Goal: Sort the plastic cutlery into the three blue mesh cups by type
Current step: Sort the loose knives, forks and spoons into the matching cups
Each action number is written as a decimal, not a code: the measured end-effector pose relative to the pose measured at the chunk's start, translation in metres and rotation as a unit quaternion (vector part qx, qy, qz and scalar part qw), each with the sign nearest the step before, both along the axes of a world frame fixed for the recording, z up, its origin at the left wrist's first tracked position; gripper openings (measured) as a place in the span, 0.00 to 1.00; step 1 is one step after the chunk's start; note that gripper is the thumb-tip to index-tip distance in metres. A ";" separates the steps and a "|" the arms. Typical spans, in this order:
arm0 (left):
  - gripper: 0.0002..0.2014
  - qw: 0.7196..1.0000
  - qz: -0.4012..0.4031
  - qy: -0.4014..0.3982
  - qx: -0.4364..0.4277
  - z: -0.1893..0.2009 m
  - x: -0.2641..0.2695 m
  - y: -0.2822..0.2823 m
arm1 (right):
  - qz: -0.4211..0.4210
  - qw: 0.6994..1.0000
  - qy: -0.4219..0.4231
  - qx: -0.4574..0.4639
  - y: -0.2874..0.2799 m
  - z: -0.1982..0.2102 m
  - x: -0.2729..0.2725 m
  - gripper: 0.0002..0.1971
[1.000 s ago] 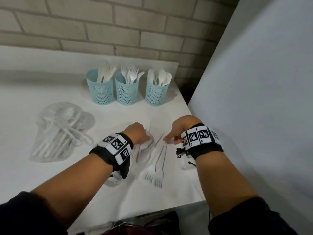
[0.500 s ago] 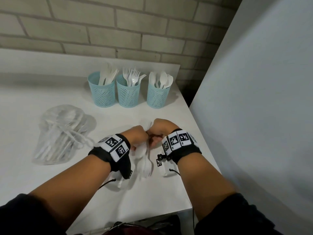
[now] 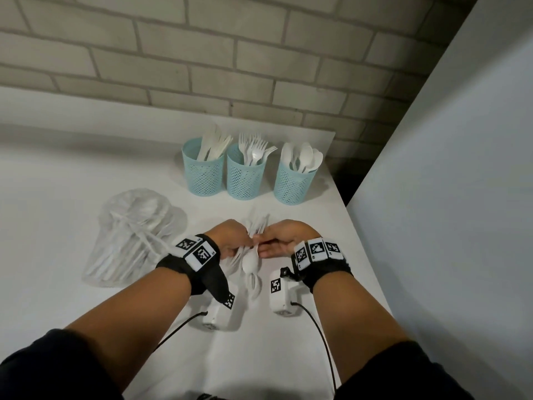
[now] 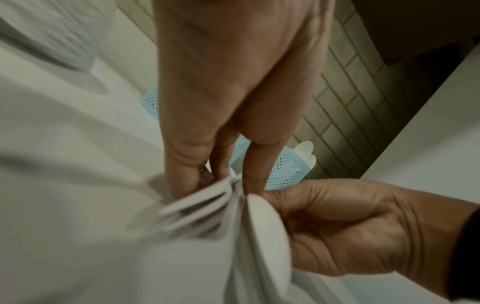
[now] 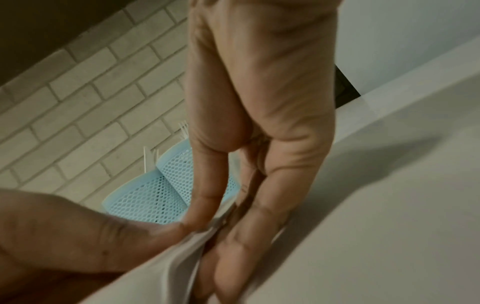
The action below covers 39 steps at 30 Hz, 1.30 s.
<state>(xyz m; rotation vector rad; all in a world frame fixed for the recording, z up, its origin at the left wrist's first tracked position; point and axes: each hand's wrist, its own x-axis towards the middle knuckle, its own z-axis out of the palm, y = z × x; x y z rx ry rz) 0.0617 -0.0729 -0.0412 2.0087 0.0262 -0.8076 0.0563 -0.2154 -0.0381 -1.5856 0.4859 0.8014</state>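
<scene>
Three blue mesh cups stand in a row at the back of the white table: the left cup (image 3: 202, 176) holds knives, the middle cup (image 3: 245, 179) forks, the right cup (image 3: 292, 184) spoons. In front of them both hands meet around a mixed bunch of white cutlery (image 3: 252, 255), with forks and a spoon showing. My left hand (image 3: 230, 239) grips the bunch from the left, and my right hand (image 3: 284, 241) pinches it from the right. The left wrist view shows fork tines (image 4: 192, 207) and a spoon bowl (image 4: 267, 226) between the fingers. Handles poke out beyond the hands.
A clear plastic bag (image 3: 129, 238) with more white cutlery lies left of my hands. A brick wall runs behind the cups. A grey panel (image 3: 447, 197) stands along the table's right edge. The table's front edge lies close under my forearms.
A second ago the hands were apart with forks lying on the table between them. They have come together and gathered the cutlery into one bunch, lifted off the table.
</scene>
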 end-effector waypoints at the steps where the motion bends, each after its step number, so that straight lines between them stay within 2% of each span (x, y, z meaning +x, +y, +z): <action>1: 0.13 1.000 0.005 -0.013 -0.007 -0.002 0.001 0.001 | -0.009 1.000 -0.004 0.009 0.000 -0.001 0.000 0.05; 4: 0.08 0.998 0.023 -0.017 -0.061 -0.009 0.007 0.005 | -0.032 0.998 -0.022 0.044 -0.002 -0.006 0.001 0.06; 6: 0.02 0.990 0.038 0.029 -0.131 -0.009 0.008 0.007 | -0.035 0.997 -0.039 0.061 -0.001 -0.010 0.001 0.06; 10: 0.11 0.956 0.097 0.100 -0.260 -0.002 0.005 0.013 | -0.052 0.991 -0.096 0.081 0.004 -0.010 0.002 0.05; 16: 0.20 0.940 0.110 0.076 -0.313 0.002 0.004 0.019 | -0.087 0.977 -0.175 0.090 0.011 0.004 0.014 0.05; 19: 0.21 0.941 0.115 0.040 -0.317 0.001 0.003 0.021 | -0.120 0.969 -0.194 0.096 0.014 0.009 0.016 0.03; 23: 0.16 0.933 0.149 0.028 -0.326 0.002 0.002 0.024 | -0.095 0.962 -0.253 -0.036 0.009 0.026 0.015 0.09; 25: 0.14 0.928 0.157 0.035 -0.337 0.003 0.002 0.026 | -0.087 0.954 -0.284 -0.048 0.005 0.034 0.016 0.09; 29: 0.11 0.920 0.165 0.038 -0.353 0.007 0.004 0.026 | -0.106 0.950 -0.293 0.010 -0.001 0.050 0.015 0.09; 33: 0.06 0.911 0.189 0.035 -0.364 0.011 0.004 0.025 | -0.113 0.952 -0.250 0.137 -0.007 0.068 0.008 0.12; 36: 0.05 0.904 0.201 0.024 -0.377 0.014 0.006 0.026 | -0.057 0.946 -0.244 0.204 -0.012 0.077 0.000 0.22; 39: 0.03 0.897 0.208 0.019 -0.389 0.014 0.008 0.029 | -0.016 0.947 -0.234 0.221 -0.013 0.082 -0.005 0.34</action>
